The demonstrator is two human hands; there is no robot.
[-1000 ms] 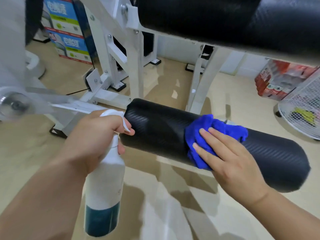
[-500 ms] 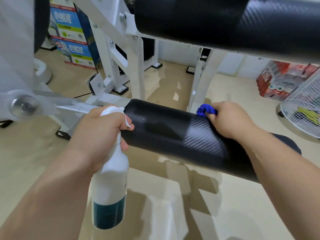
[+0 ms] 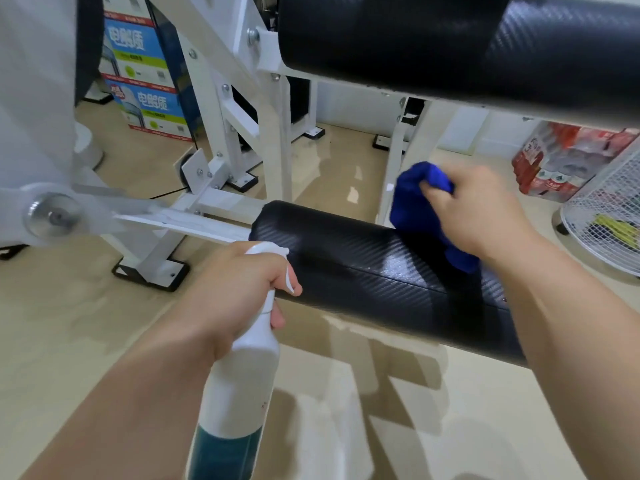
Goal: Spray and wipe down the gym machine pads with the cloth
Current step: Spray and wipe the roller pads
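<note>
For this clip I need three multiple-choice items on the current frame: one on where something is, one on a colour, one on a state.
1. Where is the cloth?
A. On the floor
B. In the right hand, on the far upper side of the lower roller pad
C. Draped over the upper pad

2. What colour is the cloth?
A. Blue
B. Yellow
C. White

3. What is the left hand doing?
A. Resting open on the floor
B. Gripping the white frame
C. Gripping the spray bottle by its neck, a finger at the trigger

Answers:
1 B: the right hand bunches the cloth against the lower roller pad, below the upper pad.
2 A: the fabric is vivid blue.
3 C: the left hand is closed around the spray bottle, nozzle towards the pad.
</note>
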